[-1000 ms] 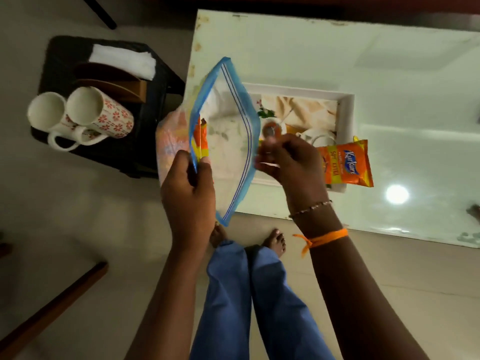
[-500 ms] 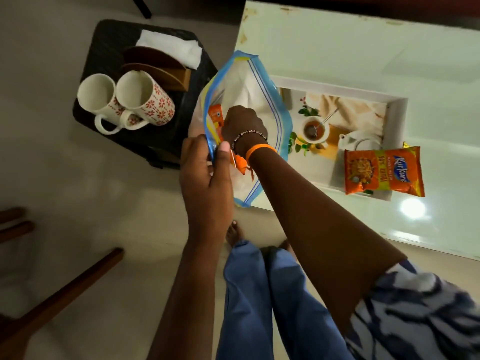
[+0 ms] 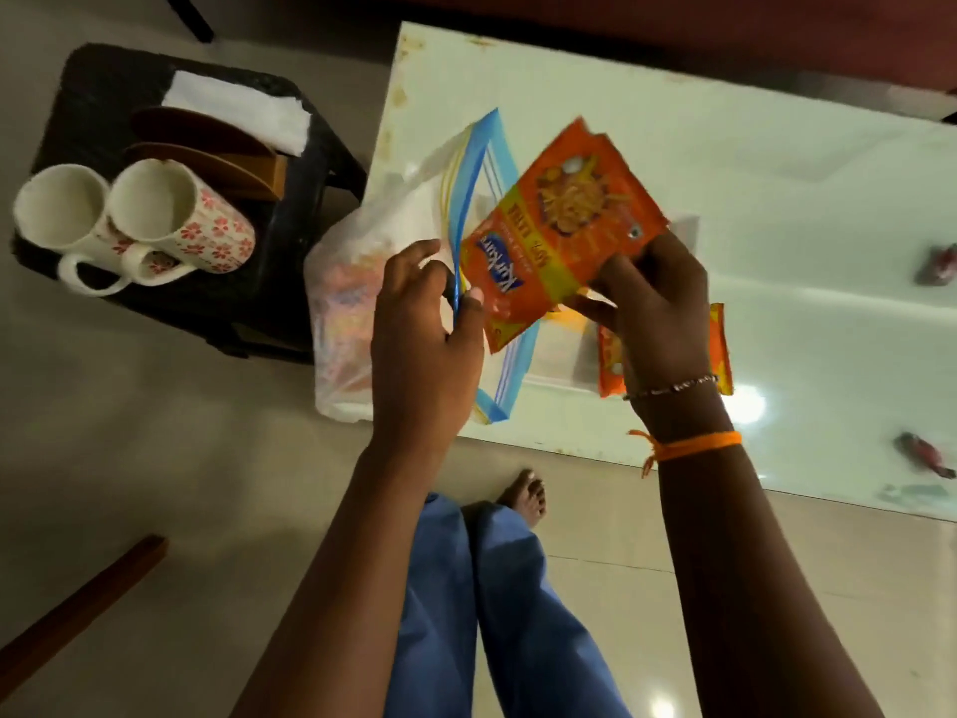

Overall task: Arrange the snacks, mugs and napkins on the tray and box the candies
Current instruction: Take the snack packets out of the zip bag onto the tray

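The left hand [image 3: 424,329] pinches the blue zip edge of a clear plastic bag [image 3: 362,282], thumb and fingers curled round the rim so the mouth stays spread. The bag hangs at the near left corner of the white desk [image 3: 725,189], its bulging body off the desk edge, with pale coloured shapes inside too blurred to name.

The right hand [image 3: 657,308] grips an orange snack packet [image 3: 564,230] by its right end, fingers curled round it. The packet is tilted, its left end at the bag's mouth and just beside the left thumb; whether that end is inside the bag cannot be told. A second orange packet [image 3: 720,349] lies on the desk beneath the right wrist, mostly hidden by the hand. The tray itself is covered by the bag and hands.

2 wrapped candies lie on the right part of the desk, well apart: 1 far [image 3: 937,264], 1 near [image 3: 924,453].

Left of the desk, a black stool [image 3: 248,298] carries 2 white mugs [image 3: 129,220] with red flowers, lying on their sides and touching, with brown plates [image 3: 207,152] and white napkins [image 3: 238,108] beyond them.
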Demonstrator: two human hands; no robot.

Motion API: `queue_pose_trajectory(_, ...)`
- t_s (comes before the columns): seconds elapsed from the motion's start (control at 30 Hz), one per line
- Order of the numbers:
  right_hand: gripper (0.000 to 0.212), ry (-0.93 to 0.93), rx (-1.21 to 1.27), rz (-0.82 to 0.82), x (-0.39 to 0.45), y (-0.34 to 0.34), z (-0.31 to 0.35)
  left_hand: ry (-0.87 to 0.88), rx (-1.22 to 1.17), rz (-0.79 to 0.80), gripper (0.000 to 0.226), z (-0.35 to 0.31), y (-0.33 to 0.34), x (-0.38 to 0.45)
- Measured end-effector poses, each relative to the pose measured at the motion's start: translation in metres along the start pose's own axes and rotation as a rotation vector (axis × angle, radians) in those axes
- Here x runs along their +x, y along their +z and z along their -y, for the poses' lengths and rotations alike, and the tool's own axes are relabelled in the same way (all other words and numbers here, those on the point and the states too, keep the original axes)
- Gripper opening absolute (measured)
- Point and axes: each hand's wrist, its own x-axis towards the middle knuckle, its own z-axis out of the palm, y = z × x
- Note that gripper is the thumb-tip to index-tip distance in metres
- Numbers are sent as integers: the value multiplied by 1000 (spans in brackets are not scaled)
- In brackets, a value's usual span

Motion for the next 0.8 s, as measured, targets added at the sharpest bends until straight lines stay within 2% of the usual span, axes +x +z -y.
queue_pose_trajectory(0.13,26,104,340,-281,11,-53,-17,15,111,94,16,-8,27,-2)
queue_pose_trajectory(0.23,26,146,492,-469,29,-84,-35,33,153,116,15,-10,40,-5)
queue_pose_trajectory(0.33,24,149,526,-541,52,-103,-51,31,178,132,15,-11,50,-7)
queue_pose_trajectory(0.5,21,235,571,-558,88,-106,-66,19,203,159,14,-13,60,-10)
queue_pose_trajectory(0.57,21,290,498,-559,92,-105,-71,20,203,168,14,-15,63,-10)
queue_pose_trajectory(0.67,7,336,51,-664,85,-109,-78,1,192,181,14,-16,67,-12)
queue_pose_trajectory(0.77,26,121,-235,-860,64,-112,-85,-12,193,186,13,-17,69,-13)
queue_pose_trajectory(0.8,27,7,-355,-852,55,-110,-88,-10,194,189,13,-17,69,-13)
